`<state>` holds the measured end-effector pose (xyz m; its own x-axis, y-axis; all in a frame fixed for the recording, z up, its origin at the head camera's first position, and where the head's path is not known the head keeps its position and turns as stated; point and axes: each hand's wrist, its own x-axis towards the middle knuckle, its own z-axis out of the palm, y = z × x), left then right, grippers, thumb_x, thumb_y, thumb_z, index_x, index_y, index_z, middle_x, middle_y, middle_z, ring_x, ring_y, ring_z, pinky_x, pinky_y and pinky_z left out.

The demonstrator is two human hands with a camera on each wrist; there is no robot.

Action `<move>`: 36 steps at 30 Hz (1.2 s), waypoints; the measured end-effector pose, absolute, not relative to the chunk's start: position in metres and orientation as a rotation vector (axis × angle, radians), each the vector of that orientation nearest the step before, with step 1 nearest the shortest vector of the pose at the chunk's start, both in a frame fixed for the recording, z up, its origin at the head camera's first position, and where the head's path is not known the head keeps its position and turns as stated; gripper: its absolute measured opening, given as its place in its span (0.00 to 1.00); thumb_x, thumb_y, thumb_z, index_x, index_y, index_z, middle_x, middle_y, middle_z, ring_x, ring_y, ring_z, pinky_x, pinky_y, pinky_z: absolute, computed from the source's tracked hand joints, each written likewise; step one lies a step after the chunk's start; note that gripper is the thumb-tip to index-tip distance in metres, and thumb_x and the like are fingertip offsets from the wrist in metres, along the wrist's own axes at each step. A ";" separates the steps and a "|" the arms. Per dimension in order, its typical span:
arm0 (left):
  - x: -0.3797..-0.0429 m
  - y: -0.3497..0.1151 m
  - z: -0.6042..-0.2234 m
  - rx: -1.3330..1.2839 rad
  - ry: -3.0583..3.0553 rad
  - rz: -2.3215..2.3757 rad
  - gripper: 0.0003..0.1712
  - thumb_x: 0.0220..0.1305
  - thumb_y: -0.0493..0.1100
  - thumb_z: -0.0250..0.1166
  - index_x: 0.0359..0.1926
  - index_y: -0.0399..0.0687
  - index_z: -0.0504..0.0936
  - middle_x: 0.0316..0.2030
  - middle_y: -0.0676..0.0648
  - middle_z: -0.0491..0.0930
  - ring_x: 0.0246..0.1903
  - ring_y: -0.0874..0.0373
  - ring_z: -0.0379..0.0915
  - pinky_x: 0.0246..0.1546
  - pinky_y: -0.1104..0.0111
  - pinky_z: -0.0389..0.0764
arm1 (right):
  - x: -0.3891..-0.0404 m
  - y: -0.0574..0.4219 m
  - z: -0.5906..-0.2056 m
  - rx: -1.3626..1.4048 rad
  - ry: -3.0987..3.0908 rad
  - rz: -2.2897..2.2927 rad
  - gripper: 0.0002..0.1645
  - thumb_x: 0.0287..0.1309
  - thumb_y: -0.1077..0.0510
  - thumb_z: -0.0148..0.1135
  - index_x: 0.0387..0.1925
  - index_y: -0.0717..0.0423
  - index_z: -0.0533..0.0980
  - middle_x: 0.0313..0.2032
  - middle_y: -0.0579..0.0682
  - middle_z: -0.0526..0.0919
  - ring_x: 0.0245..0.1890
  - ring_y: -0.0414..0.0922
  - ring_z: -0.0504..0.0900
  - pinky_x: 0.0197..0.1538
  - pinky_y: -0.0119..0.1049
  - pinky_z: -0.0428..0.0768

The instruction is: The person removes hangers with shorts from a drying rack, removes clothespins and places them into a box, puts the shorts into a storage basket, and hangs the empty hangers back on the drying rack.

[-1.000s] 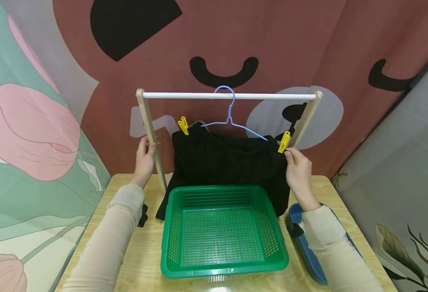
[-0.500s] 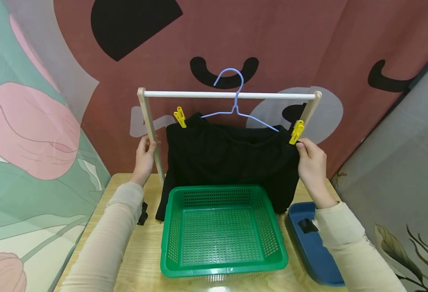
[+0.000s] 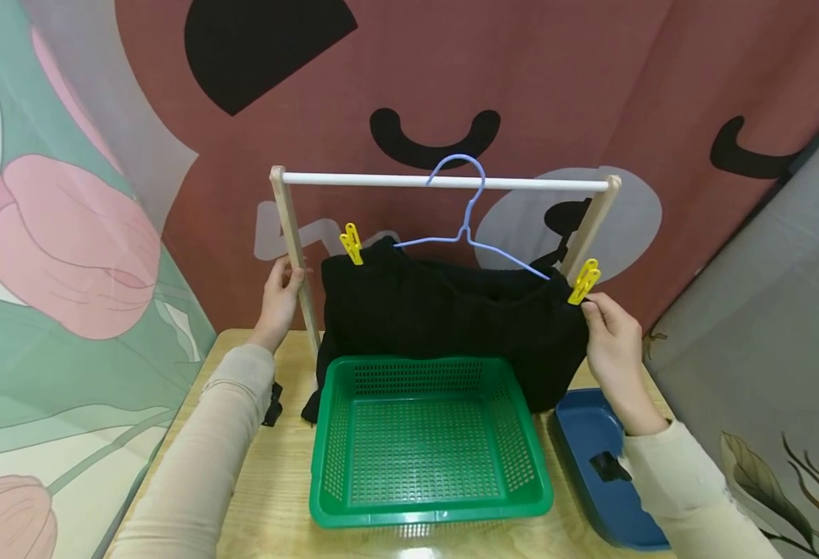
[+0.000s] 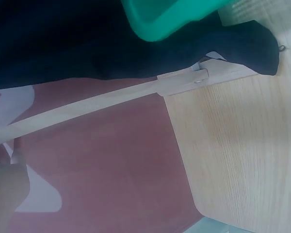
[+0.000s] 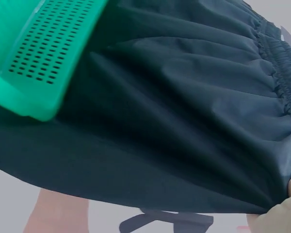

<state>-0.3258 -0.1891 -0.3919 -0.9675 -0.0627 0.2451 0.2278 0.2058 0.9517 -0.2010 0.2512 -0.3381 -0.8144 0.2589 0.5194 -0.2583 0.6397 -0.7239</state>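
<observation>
A black garment (image 3: 451, 310) with a gathered elastic waistband (image 5: 280, 73) hangs from a light blue hanger (image 3: 466, 225), a yellow clothespin (image 3: 351, 243) at its left end and another clothespin (image 3: 584, 281) at its right. The hanger's hook crosses the white rod (image 3: 374, 179) of a small wooden rack; its tip is level with the rod. My right hand (image 3: 613, 338) pinches the garment's upper right corner beside the clothespin, pulling the cloth into folds. My left hand (image 3: 279, 301) holds the rack's left post (image 3: 290, 233), thumb in front, with the other fingers partly hidden behind.
A green perforated basket (image 3: 325, 466) stands before the garment, covering part of its lower front. To the right lies a blue tray (image 3: 608, 423) with a small black item (image 3: 609, 466) inside. Another black item (image 3: 273, 405) lies beside my left forearm. Printed curtains enclose the table.
My right hand has drawn the garment's corner and clothespin rightward, first rising, then dropping. The hanger shifted right; its hook lifted above the rod, then came down. My left hand stayed on the post.
</observation>
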 end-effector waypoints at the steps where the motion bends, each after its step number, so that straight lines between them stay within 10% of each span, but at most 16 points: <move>1: -0.326 -0.189 -0.392 -0.158 -2.246 -1.843 0.27 0.78 0.49 0.46 0.69 0.37 0.63 0.59 0.31 0.71 0.57 0.43 0.65 0.58 0.55 0.67 | -0.199 0.252 -0.341 -0.003 -2.258 1.134 0.15 0.74 0.59 0.51 0.40 0.67 0.80 0.33 0.51 0.79 0.31 0.36 0.68 0.38 0.31 0.65; 10: -0.326 -0.187 -0.393 -0.148 -2.232 -1.841 0.27 0.77 0.48 0.46 0.68 0.36 0.63 0.57 0.32 0.71 0.56 0.46 0.66 0.56 0.57 0.68 | -0.186 0.256 -0.371 0.023 -2.317 1.130 0.15 0.75 0.59 0.49 0.40 0.66 0.79 0.22 0.53 0.69 0.23 0.40 0.63 0.32 0.32 0.61; 19: -0.327 -0.186 -0.393 -0.155 -2.205 -1.863 0.25 0.78 0.45 0.46 0.69 0.37 0.62 0.58 0.30 0.70 0.57 0.44 0.64 0.59 0.54 0.65 | -0.175 0.253 -0.394 -0.033 -2.360 1.213 0.16 0.76 0.61 0.48 0.46 0.69 0.78 0.47 0.63 0.81 0.43 0.26 0.70 0.47 0.26 0.67; 36: -0.317 -0.184 -0.383 -0.190 -2.227 -1.863 0.26 0.79 0.46 0.43 0.69 0.34 0.62 0.57 0.32 0.70 0.57 0.40 0.63 0.58 0.52 0.67 | -0.156 0.252 -0.435 -0.052 -2.379 1.190 0.13 0.74 0.63 0.51 0.41 0.67 0.80 0.42 0.63 0.83 0.38 0.23 0.71 0.42 0.21 0.67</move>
